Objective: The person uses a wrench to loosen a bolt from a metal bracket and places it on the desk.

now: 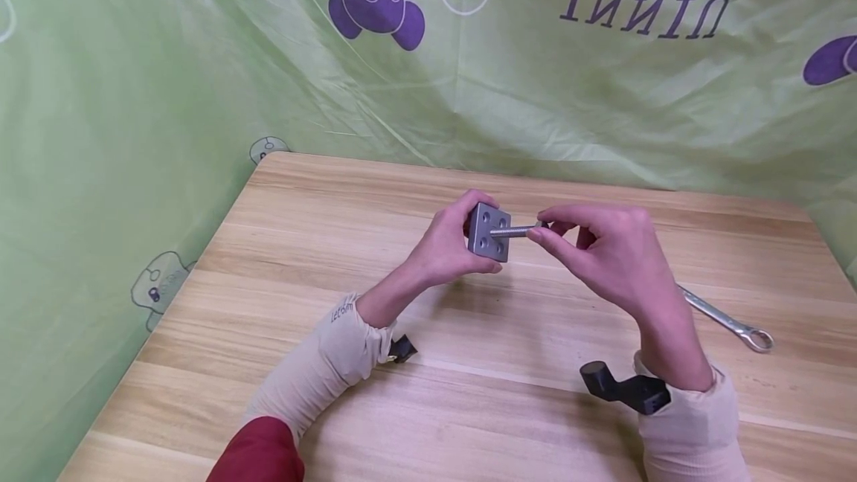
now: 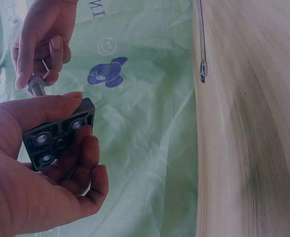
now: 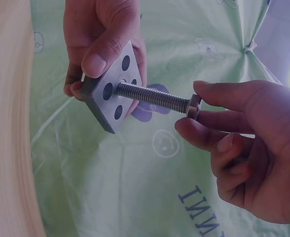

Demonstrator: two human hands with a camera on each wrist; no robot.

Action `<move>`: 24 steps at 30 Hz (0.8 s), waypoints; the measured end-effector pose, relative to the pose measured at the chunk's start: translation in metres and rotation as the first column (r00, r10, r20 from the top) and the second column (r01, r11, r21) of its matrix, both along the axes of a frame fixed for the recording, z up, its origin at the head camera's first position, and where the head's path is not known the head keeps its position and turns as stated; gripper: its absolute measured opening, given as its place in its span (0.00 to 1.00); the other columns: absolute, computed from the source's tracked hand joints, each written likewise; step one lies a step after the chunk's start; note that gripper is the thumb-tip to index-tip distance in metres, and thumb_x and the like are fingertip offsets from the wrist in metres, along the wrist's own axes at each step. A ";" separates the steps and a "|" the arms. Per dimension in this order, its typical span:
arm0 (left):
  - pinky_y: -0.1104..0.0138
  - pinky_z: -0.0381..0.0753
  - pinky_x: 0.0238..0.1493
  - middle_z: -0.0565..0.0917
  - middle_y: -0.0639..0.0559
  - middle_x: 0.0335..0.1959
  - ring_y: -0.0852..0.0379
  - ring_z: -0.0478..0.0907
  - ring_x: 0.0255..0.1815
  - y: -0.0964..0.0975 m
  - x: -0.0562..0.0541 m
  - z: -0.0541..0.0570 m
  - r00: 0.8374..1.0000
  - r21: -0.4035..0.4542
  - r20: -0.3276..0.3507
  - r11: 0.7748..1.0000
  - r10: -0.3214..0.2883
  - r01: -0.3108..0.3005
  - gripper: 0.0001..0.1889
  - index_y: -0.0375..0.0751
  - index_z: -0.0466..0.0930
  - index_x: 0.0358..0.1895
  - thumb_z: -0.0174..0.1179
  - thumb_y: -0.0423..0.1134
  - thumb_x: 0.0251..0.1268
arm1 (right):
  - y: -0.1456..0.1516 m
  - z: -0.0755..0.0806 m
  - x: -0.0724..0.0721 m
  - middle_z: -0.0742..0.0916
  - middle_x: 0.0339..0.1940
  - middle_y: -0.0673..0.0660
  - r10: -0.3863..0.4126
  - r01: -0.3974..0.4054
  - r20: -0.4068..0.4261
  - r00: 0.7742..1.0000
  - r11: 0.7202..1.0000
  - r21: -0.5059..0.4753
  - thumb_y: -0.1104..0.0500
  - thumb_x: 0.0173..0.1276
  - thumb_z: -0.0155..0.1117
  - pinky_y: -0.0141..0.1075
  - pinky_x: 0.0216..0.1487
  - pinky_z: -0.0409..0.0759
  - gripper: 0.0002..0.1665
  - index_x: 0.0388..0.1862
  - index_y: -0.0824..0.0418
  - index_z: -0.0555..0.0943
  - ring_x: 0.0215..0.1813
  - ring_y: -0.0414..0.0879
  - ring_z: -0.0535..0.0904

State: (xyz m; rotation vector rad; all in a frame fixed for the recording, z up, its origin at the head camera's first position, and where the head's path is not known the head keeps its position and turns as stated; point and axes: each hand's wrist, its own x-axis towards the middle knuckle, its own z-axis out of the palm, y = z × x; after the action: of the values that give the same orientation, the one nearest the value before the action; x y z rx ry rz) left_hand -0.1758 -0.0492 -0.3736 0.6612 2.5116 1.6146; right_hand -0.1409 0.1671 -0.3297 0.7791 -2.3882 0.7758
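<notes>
My left hand [image 1: 438, 248] grips a square grey metal plate [image 1: 492, 244] by its edges, thumb on one side and fingers on the other. The plate is raised above the table and has a hole near each corner. From its middle a long threaded hex bolt [image 3: 155, 98] sticks out, its tip right at the centre. My right hand [image 1: 619, 255] pinches the bolt's hex head [image 3: 194, 106] between thumb and fingertips. In the left wrist view the plate's dark back [image 2: 61, 141] shows recesses and holes, partly covered by the fingers.
A combination wrench [image 1: 726, 323] lies on the wooden table [image 1: 301, 244], to the right of the right wrist, which partly hides it. Black camera mounts [image 1: 623, 391] are strapped to both wrists. A green printed curtain [image 1: 469, 110] hangs behind the table and along its left side.
</notes>
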 end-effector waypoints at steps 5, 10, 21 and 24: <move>0.72 0.78 0.41 0.84 0.40 0.47 0.52 0.81 0.41 0.000 -0.001 -0.001 1.000 0.005 -0.001 1.000 -0.005 0.005 0.38 0.38 0.71 0.58 0.78 0.24 0.36 | 0.001 0.000 -0.001 0.91 0.27 0.52 0.074 -0.073 -0.057 0.996 0.997 0.011 0.66 0.50 0.79 0.20 0.21 0.65 0.11 0.34 0.60 0.89 0.18 0.31 0.67; 0.72 0.78 0.41 0.84 0.41 0.47 0.52 0.81 0.41 -0.001 -0.001 -0.002 1.000 0.012 0.009 1.000 0.002 -0.002 0.39 0.39 0.71 0.58 0.78 0.24 0.36 | 0.002 0.000 -0.002 0.92 0.35 0.56 0.161 -0.160 -0.128 0.979 0.987 0.018 0.73 0.46 0.79 0.20 0.24 0.67 0.17 0.36 0.61 0.90 0.20 0.31 0.69; 0.72 0.78 0.41 0.84 0.41 0.47 0.53 0.80 0.41 -0.001 -0.001 -0.001 1.000 0.012 0.005 1.000 0.001 -0.001 0.39 0.39 0.71 0.58 0.78 0.24 0.37 | 0.002 0.000 -0.001 0.92 0.35 0.56 0.102 -0.102 -0.067 0.992 0.995 0.006 0.65 0.47 0.81 0.21 0.22 0.64 0.19 0.41 0.61 0.89 0.19 0.31 0.66; 0.72 0.78 0.42 0.83 0.40 0.48 0.52 0.80 0.41 -0.001 -0.001 -0.001 1.000 0.014 0.004 1.000 -0.003 0.003 0.39 0.39 0.71 0.59 0.77 0.24 0.37 | 0.001 0.000 0.000 0.92 0.34 0.55 0.045 -0.045 -0.030 0.999 0.999 -0.001 0.62 0.49 0.81 0.21 0.21 0.62 0.18 0.41 0.60 0.89 0.18 0.31 0.65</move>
State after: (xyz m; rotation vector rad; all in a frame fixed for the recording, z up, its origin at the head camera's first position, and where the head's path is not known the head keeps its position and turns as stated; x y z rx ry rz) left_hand -0.1770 -0.0503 -0.3745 0.6625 2.4983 1.6318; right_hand -0.1412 0.1685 -0.3296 0.8409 -2.3503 0.7777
